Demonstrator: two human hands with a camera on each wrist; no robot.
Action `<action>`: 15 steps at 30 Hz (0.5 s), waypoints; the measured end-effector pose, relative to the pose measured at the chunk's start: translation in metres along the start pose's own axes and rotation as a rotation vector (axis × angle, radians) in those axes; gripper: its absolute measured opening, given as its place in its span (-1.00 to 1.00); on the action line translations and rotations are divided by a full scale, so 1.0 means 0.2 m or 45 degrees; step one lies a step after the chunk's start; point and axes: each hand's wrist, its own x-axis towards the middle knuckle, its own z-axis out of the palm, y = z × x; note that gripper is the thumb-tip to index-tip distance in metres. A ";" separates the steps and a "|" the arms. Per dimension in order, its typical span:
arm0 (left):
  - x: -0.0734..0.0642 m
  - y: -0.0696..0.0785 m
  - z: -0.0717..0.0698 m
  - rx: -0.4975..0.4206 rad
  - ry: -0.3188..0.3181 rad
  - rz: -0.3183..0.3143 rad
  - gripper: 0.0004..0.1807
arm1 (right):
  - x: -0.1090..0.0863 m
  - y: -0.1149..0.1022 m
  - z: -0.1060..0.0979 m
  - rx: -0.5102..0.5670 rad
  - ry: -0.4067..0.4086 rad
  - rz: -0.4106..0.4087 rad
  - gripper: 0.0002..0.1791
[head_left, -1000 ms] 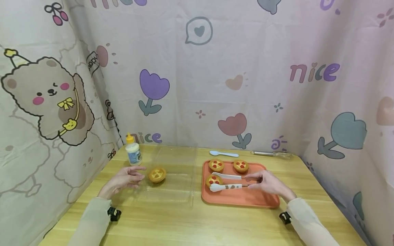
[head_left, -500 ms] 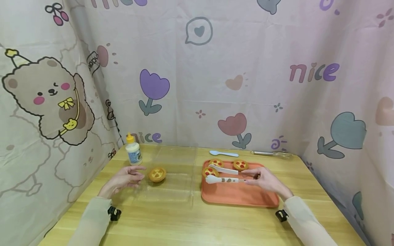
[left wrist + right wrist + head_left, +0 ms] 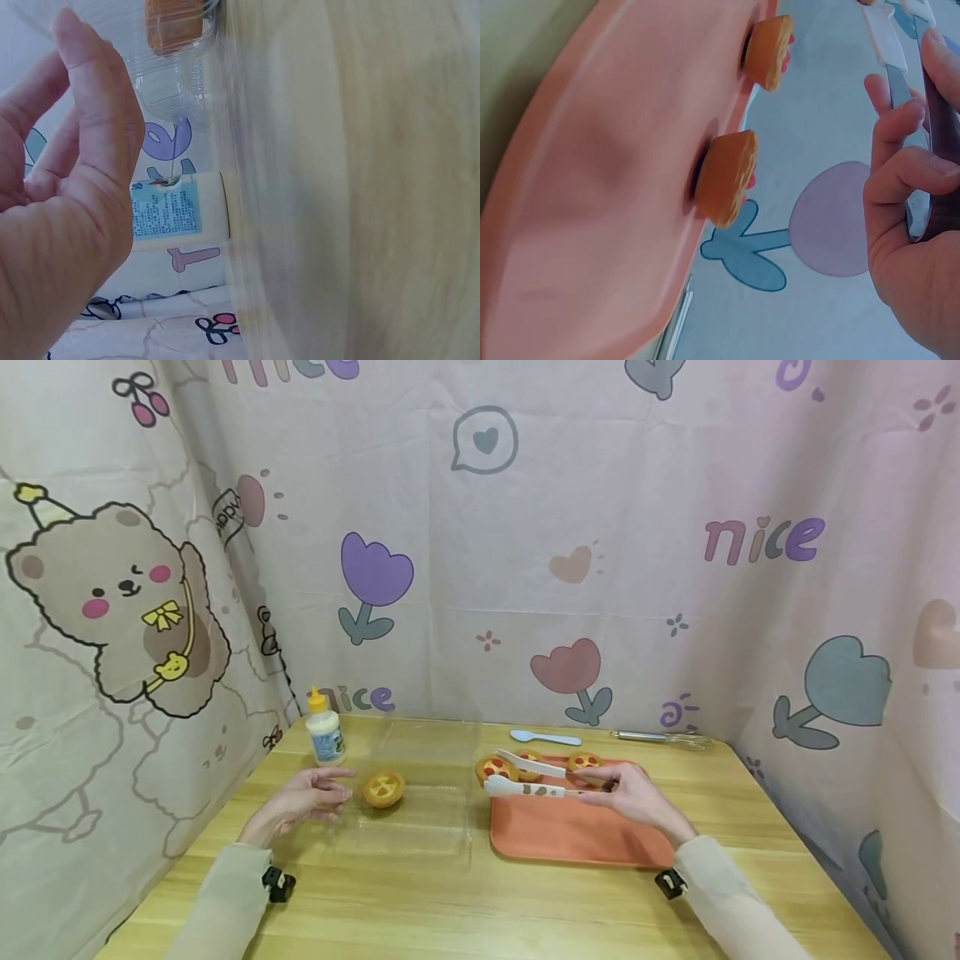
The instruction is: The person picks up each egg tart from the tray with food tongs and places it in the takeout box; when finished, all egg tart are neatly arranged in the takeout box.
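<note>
right hand: the right hand (image 3: 633,793) is pinching the white tongs (image 3: 542,789) between thumb and curled fingers, down at the handle end; arms point left, brown spots on the nearer one
pizza tart: the red-dotted tart (image 3: 495,769) sits between the tong tips, above the tray's left edge as the head view has it; the right wrist view puts the tongs well above the tray too
orange tray: the tray (image 3: 577,835) has two more red-dotted ones along the far side, a middle tart (image 3: 531,760) partly behind the tongs and a right-hand tart (image 3: 583,763) just beside the right fingers in the head view
left hand: the left hand (image 3: 300,797) is loosely bent, fingers a bit spread, right at the left side of the clear plastic box (image 3: 420,843); can't tell if the fingertips actually touch it
yellow tart: the plain tart (image 3: 383,789) is at the box's left side, near those fingers; can't make out which part of the box it's in, too see-through
back of the table: white bottle (image 3: 325,739) with a yellow cap, upright; pale blue spoon (image 3: 546,737) behind the tray; wire whisk (image 3: 660,739) farther right
</note>
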 end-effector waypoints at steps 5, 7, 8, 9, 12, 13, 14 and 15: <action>0.00 0.00 0.00 -0.001 -0.020 0.010 -0.27 | 0.02 -0.06 0.03 -0.057 0.057 0.019 -0.49; 0.00 0.00 0.00 -0.001 -0.023 0.015 -0.27 | 0.02 -0.08 0.05 -0.054 0.061 0.049 -0.49; 0.00 0.00 0.00 0.000 -0.024 0.016 -0.27 | 0.03 -0.09 0.05 -0.053 0.060 0.053 -0.48; 0.00 0.00 0.00 0.000 -0.025 0.018 -0.27 | 0.03 -0.09 0.06 -0.054 0.060 0.055 -0.48; 0.00 0.00 0.00 -0.014 -0.021 0.004 -0.27 | 0.05 -0.11 0.09 -0.018 0.018 0.026 -0.51; 0.00 -0.01 0.00 -0.016 -0.021 0.004 -0.28 | 0.06 -0.11 0.10 -0.019 0.003 0.003 -0.50; 0.01 -0.01 0.00 -0.025 -0.019 0.001 -0.28 | 0.06 -0.12 0.10 -0.014 -0.012 -0.020 -0.49; 0.01 -0.01 0.00 -0.032 -0.021 -0.002 -0.28 | 0.07 -0.12 0.11 -0.003 -0.030 -0.033 -0.47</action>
